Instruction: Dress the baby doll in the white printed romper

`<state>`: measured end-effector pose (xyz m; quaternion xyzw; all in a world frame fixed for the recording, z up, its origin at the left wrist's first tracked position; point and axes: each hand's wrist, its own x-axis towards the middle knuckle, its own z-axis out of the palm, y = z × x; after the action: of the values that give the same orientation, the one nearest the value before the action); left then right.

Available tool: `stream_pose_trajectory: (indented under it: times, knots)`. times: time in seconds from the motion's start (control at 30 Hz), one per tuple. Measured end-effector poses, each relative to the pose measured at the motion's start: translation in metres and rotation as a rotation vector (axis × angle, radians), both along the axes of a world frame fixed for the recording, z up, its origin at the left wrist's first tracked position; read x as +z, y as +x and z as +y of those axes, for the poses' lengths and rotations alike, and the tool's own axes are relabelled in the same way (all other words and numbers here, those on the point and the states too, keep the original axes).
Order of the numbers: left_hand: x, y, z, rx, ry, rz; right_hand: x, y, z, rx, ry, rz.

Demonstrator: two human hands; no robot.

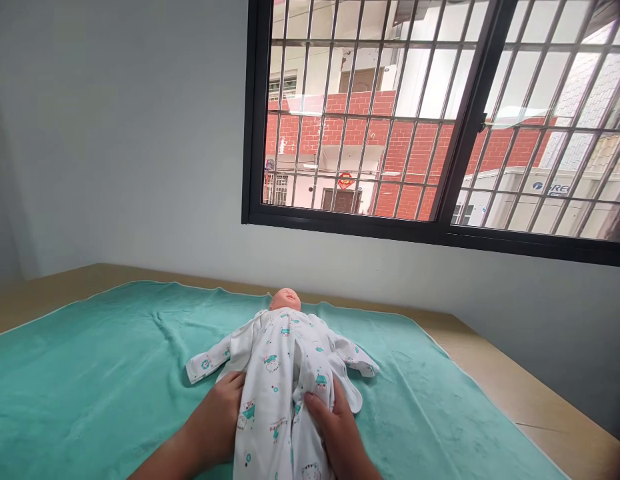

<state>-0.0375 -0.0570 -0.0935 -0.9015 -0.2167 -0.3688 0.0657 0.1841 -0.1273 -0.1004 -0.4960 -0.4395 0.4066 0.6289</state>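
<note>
A baby doll (286,299) lies on its back on a green blanket (100,373), head toward the window. It wears a white romper (277,373) printed with small teal animals, sleeves spread out to both sides. My left hand (217,417) presses against the romper's left side at the doll's waist, fingers curled onto the cloth. My right hand (335,423) rests on the romper's right side, thumb pinching a fold of the fabric near the front opening. The doll's legs are hidden under the romper and below the frame.
The blanket covers a light wooden platform (495,373) set against a grey wall. A large black-framed window (440,113) with metal bars looks out on a red brick building. The platform's bare edge runs along the right side.
</note>
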Motion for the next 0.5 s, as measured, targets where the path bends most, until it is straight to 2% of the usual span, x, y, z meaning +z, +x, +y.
stream_pose_trajectory:
  times: [0.07, 0.13, 0.33, 0.5]
  knots:
    - [0.002, -0.005, 0.001, -0.056, 0.13, 0.116, -0.002, 0.002, 0.003, -0.021, 0.008, -0.037]
    - [0.002, -0.01, 0.001, -0.111, 0.175, 0.158, -0.004, 0.005, 0.005, -0.029, 0.012, -0.07]
    - [-0.001, -0.008, -0.006, -0.202, 0.183, 0.154, -0.001, 0.012, 0.009, -0.044, 0.011, -0.136]
    - [-0.005, -0.01, -0.008, -0.125, 0.086, 0.27, 0.002, 0.018, 0.008, 0.131, -0.056, -0.174]
